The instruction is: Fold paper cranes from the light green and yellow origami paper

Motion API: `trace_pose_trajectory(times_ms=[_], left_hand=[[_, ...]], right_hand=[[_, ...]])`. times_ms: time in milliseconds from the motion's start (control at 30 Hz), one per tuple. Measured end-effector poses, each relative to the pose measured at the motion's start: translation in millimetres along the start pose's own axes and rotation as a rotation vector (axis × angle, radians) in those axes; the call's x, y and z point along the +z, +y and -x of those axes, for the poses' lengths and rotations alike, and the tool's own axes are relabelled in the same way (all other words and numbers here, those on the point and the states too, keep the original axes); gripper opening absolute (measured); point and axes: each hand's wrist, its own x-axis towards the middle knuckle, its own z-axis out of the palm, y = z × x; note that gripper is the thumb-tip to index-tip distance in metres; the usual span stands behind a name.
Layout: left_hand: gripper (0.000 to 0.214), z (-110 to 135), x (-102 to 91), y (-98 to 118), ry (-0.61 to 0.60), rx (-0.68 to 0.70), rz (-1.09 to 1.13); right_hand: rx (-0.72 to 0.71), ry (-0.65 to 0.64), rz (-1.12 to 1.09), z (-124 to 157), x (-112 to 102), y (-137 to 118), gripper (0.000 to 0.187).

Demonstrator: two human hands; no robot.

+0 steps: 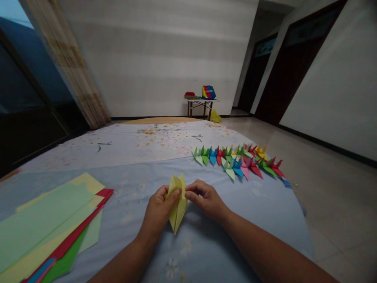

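Observation:
A pale yellow piece of folded origami paper (178,207) stands upright between my hands above the blue cloth, its narrow point facing down and two tips up. My left hand (161,205) grips it from the left, the thumb pressed across its front. At its right edge, the thumb and bent fingers of my right hand (206,196) pinch the paper. Beyond my right hand, several folded paper cranes (237,169) in green, blue, red, pink and yellow sit in rows.
A pile of coloured paper sheets (50,214) lies at the left on the cloth-covered round table (129,184). Against the far wall, a small side table (203,101) carries a colourful box (208,92), with a yellow bag (216,116) on the floor beside it.

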Motion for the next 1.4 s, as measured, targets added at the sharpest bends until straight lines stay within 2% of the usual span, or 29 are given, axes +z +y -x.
trace_pose_trajectory(times_ms=[167, 467, 733, 933, 1033, 1167, 1400], left_hand=[[0.034, 0, 1.1, -1, 0.015, -0.027, 0.033], [0.036, 2, 2.8, 4, 0.009, -0.052, 0.181], [0.035, 1, 2.6, 3, -0.03, -0.06, 0.015], [0.04, 4, 5.3, 14, -0.033, -0.018, -0.184], [0.041, 4, 5.4, 14, -0.038, -0.021, -0.188], [0.041, 3, 5.7, 10, -0.101, -0.009, -0.164], [0.04, 5, 7.5, 10, -0.135, -0.035, -0.154]], right_hand=[[-0.045, 0.036, -0.029, 1, 1, 0, 0.018], [-0.058, -0.033, 0.002, 2, 1, -4, 0.01], [0.103, -0.047, 0.045, 2, 2, 1, 0.011], [0.216, -0.065, -0.073, 1, 0, 8, 0.02], [0.159, -0.053, -0.08, 0, -2, 5, 0.018], [0.037, -0.035, -0.072, -1, -4, 1, 0.016], [0.028, -0.068, -0.091, -1, -6, 3, 0.016]])
